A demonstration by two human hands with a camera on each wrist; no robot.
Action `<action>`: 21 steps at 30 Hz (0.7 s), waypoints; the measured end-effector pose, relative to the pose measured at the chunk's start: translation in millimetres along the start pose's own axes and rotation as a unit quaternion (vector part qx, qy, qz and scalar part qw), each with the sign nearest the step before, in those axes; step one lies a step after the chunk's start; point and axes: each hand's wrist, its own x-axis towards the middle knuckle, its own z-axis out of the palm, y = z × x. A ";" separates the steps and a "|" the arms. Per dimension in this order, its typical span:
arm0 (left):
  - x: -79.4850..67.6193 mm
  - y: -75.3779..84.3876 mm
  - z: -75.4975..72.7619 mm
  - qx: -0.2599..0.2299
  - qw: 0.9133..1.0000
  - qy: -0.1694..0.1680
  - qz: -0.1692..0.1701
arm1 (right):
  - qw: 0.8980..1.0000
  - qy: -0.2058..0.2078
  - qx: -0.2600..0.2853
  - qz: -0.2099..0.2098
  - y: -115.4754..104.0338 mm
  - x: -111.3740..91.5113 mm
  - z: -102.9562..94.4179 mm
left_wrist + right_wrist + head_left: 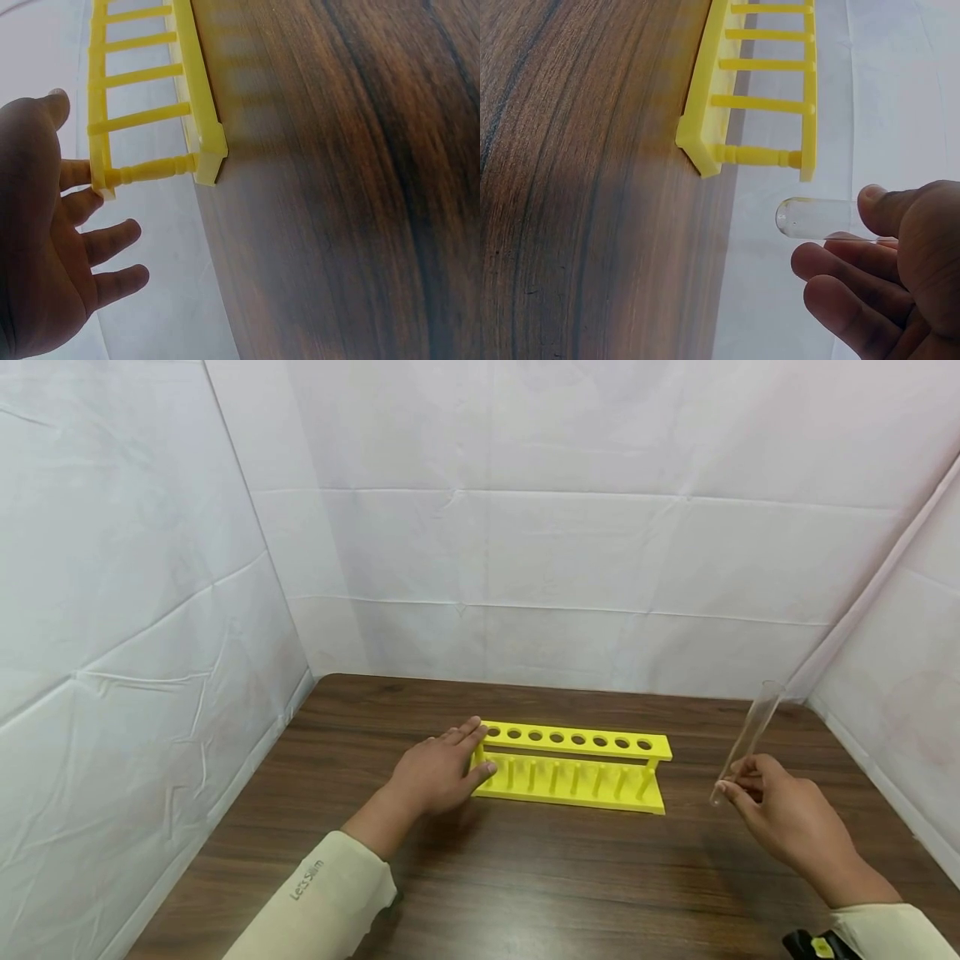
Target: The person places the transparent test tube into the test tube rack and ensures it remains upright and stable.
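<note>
A yellow test tube rack stands on the table, with a row of round holes in its top bar and a row of pegs below. At the rack's left end, my left hand touches the top bar with its fingers fairly straight and the thumb toward the front. To the right of the rack, my right hand pinches a clear glass test tube near its lower part. The tube leans, its mouth up and to the right. In the right wrist view its rounded bottom sticks out past the thumb, apart from the rack.
The dark wood-grain table reaches back to a white cloth backdrop. More white cloth hangs on the left side, and another sheet on the right.
</note>
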 end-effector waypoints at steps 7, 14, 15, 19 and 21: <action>0.7 0.5 0.5 0.005 1.000 -0.004 -0.007 | 1.000 0.011 -0.002 -0.007 -1.7 2.8 0.2; 0.4 0.9 0.3 0.007 1.000 -0.002 -0.007 | 1.000 -0.002 -0.001 0.000 -3.4 5.4 -0.7; 0.4 1.0 0.2 0.008 1.000 -0.003 -0.008 | 1.000 -0.002 -0.001 0.000 -3.8 5.9 -0.6; 0.4 1.2 -0.1 0.009 1.000 -0.004 -0.006 | 1.000 0.000 -0.001 -0.001 -5.3 7.3 -0.9; 0.3 1.3 -0.4 0.009 1.000 -0.006 -0.006 | 1.000 0.000 0.000 0.000 -6.2 7.8 -0.9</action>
